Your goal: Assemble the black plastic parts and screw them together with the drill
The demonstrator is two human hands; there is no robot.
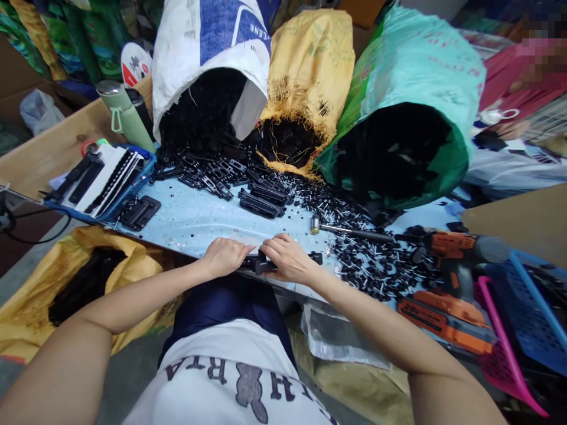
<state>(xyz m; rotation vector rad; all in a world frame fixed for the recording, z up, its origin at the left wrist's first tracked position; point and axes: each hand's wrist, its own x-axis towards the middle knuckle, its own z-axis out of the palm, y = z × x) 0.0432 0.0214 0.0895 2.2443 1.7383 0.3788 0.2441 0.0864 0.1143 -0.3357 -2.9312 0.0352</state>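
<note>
Black plastic part (261, 267) at the worktop's (175, 206) six o'clock edge. Left hand (225, 257) grips its nine o'clock end, right hand (287, 260) curls over its three o'clock side. Probably light, stiff, slightly slippery; best held at both ends.

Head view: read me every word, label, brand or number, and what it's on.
"ENE": white-and-blue woven sack; the letter before is uncertain.
"R", "H": white cloth shirt; other letters unclear.
Too blurred or faint to read: orange-and-black battery pack, yellow woven sack, teal woven sack, round white-and-red disc.
</note>
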